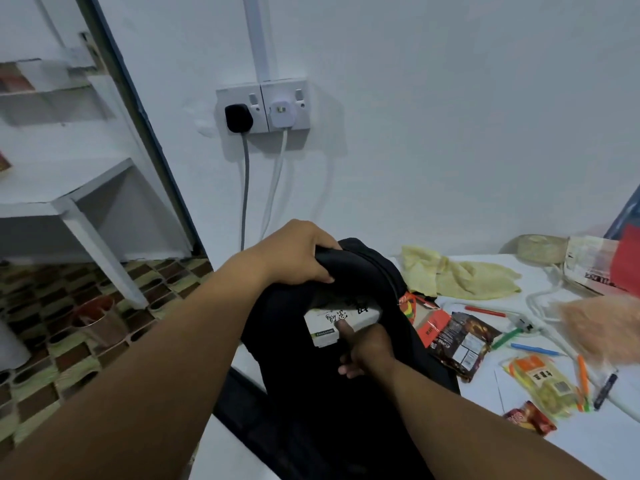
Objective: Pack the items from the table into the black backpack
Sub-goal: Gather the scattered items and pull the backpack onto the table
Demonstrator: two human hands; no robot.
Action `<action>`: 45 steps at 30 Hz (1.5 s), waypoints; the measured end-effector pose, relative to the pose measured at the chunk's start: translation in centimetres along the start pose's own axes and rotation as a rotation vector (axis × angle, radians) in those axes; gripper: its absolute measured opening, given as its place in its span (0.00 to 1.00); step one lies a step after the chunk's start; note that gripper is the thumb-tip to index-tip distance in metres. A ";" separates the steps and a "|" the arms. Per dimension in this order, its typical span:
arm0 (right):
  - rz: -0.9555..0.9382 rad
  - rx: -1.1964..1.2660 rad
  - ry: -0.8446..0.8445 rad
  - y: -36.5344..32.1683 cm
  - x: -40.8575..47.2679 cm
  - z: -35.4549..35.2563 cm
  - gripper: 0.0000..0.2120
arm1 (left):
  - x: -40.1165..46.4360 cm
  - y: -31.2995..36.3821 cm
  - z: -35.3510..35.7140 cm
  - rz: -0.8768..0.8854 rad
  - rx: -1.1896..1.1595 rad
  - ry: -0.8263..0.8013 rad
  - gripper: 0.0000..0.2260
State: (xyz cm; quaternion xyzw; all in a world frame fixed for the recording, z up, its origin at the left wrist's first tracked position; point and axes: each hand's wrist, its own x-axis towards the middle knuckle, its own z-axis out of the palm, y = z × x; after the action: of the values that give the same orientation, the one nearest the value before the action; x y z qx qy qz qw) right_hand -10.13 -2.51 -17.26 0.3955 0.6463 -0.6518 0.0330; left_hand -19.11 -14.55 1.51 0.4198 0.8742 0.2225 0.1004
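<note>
Black fabric fills the middle of your head view: the black backpack (pixel 332 393) stands on the near edge of the white bench (pixel 588 441), its mouth held open. Your left hand (pixel 294 254) reaches across from the left, fingers (pixel 325 244) curled over the top rim of the bag and thumb under it, gripping the fabric. Your right hand (pixel 367 348) comes up from lower right, index finger straight and pressing on a white box (pixel 332 323) with dark lettering that sits in the opening, the other fingers bent beside it; you cannot tell whether they hold anything.

White wall behind carries a double socket (pixel 262 106) with a black plug and a white plug, cables hanging down. Left of the bench you see a white shelf unit (pixel 69 188) and a patterned floor mat (pixel 62 341).

Right of the bag lie a yellow cloth (pixel 460 275), a dark snack packet (pixel 460 344) touching the bag, a yellow-orange packet (pixel 543 382), a small red packet (pixel 530 419) and several coloured pens (pixel 485 311)
</note>
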 end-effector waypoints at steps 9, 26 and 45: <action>-0.197 -0.518 -0.034 -1.0 0.4 0.6 0.32 | 0.4 -0.4 0.2 -0.026 -0.024 -0.014 0.16; -0.765 -1.307 0.135 -1.3 1.8 3.7 0.22 | -1.4 -1.1 0.4 -0.051 -0.036 0.044 0.17; -0.801 -0.795 0.351 2.0 -7.5 -13.1 0.10 | -2.5 0.8 17.9 -0.400 0.249 -0.192 0.39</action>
State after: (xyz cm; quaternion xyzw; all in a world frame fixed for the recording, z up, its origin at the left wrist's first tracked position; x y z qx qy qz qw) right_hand 2.28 5.02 -12.81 0.1798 0.9358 -0.2460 -0.1775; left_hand -10.45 -10.59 -13.93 0.2667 0.9470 0.0477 0.1725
